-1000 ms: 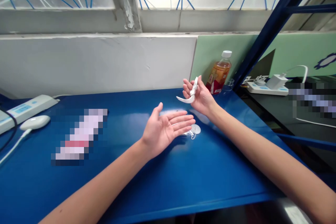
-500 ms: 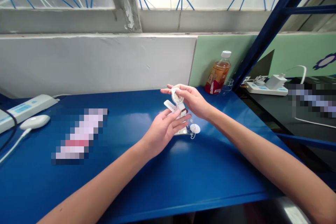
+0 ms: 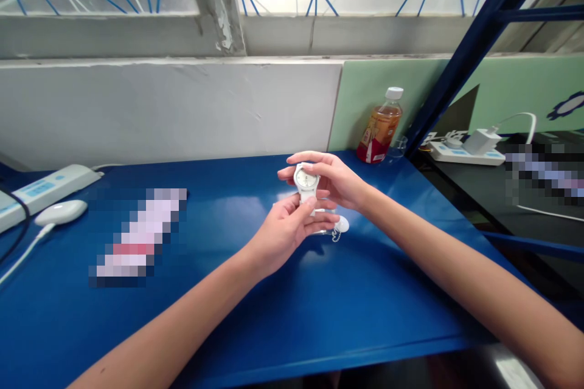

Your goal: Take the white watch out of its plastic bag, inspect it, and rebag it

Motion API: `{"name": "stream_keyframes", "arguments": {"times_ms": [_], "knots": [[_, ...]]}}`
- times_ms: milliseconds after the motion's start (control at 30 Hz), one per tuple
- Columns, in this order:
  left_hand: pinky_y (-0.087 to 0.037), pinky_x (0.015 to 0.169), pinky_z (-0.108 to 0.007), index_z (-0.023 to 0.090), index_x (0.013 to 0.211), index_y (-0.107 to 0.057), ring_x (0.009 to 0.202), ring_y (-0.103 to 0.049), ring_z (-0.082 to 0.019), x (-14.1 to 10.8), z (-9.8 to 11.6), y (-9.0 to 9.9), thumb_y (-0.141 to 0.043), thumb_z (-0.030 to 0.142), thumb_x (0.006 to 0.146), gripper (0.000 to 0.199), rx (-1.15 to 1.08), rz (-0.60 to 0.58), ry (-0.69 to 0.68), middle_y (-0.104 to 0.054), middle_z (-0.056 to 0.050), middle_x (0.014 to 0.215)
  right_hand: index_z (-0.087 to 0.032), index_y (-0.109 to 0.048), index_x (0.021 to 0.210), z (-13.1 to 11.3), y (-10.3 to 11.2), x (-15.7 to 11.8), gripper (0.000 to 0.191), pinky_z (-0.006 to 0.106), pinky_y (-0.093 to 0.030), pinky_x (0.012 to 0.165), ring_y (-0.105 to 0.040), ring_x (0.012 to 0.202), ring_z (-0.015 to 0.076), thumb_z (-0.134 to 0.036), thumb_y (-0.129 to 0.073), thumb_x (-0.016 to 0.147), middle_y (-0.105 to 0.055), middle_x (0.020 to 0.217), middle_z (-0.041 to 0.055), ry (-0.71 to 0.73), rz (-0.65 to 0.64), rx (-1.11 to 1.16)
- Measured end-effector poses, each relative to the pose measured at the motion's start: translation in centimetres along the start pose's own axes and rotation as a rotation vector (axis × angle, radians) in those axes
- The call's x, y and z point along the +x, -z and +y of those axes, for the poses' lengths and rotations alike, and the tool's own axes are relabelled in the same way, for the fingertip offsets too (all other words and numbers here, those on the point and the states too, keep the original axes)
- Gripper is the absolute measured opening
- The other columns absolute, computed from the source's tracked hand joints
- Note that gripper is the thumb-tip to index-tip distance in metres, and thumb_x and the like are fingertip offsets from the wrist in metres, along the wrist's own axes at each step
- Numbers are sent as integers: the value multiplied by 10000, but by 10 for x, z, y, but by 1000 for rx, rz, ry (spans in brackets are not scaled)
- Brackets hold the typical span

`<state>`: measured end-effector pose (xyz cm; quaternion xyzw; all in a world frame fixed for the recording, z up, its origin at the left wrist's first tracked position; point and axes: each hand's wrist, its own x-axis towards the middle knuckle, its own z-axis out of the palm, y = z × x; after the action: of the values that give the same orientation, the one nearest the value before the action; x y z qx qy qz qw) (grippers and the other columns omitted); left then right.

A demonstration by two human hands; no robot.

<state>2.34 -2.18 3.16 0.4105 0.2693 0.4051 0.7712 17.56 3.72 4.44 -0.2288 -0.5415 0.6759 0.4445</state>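
Observation:
A white wristwatch [image 3: 306,178] is held above the blue desk, its round dial facing up toward me. My left hand [image 3: 289,223] grips the lower strap, thumb on top and fingers beneath. Around the watch case curls my right hand [image 3: 335,176], with its thumb at the dial's upper edge and its fingers behind. The far part of the strap is hidden by the hands. Just beyond my left fingertips, a round white tag [image 3: 342,223] on a bead chain lies on the desk, beside a clear item [image 3: 325,231] mostly covered by my hand.
A bottle of amber drink [image 3: 380,127] stands at the back right near a blue metal post [image 3: 460,67]. On the left lie a power strip [image 3: 50,191], a white corded device [image 3: 61,213] and a blurred-out flat object [image 3: 139,234]. Another power strip [image 3: 468,153] sits on the dark surface at right.
The watch has turned so its dial faces me more squarely, and the loose strap end that stuck out left is out of sight. Both hands have shifted slightly around it.

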Motion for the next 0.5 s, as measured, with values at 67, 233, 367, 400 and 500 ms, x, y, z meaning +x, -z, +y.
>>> {"name": "stream_keyframes", "arguments": {"times_ms": [67,233,367,400,500], "knots": [[-513,914,-402,97,1107,-667,949,-707,-257,1,1,1,-641,258,936,236,8,19,23,-716,-148,1056,-198,-703,1121,-3,0,-1,254,276,-580,767,-710,973,196,-235,-651,875,-760,1084,72,-25,-54,60],[-516,945,-419,20,1104,-633,1029,-704,-297,3,2,1,-511,250,1009,278,-9,65,145,-723,-234,1054,-154,-728,1077,-3,4,2,224,326,-513,988,-677,1112,217,-218,-671,870,-753,1109,98,-22,-95,118],[-529,933,-416,18,1107,-627,1022,-710,-298,2,0,1,-479,277,1024,309,-9,2,153,-727,-242,1041,-163,-699,1140,-2,5,3,267,363,-467,1044,-672,1120,216,-197,-597,895,-755,1109,86,-53,-91,184],[-532,929,-412,20,1106,-632,1021,-711,-296,1,-1,1,-479,278,1023,311,-1,-26,154,-725,-242,1053,-157,-692,1148,-2,4,3,276,370,-455,1055,-667,1127,216,-235,-552,924,-748,1129,89,-79,-94,225],[-547,901,-412,20,1077,-656,998,-718,-300,-1,-3,0,-472,284,1022,327,26,-92,174,-715,-246,1085,-121,-674,1167,-6,-2,2,492,405,-419,1083,-637,1172,240,-446,-342,1005,-699,1232,123,-184,-124,350]]}}
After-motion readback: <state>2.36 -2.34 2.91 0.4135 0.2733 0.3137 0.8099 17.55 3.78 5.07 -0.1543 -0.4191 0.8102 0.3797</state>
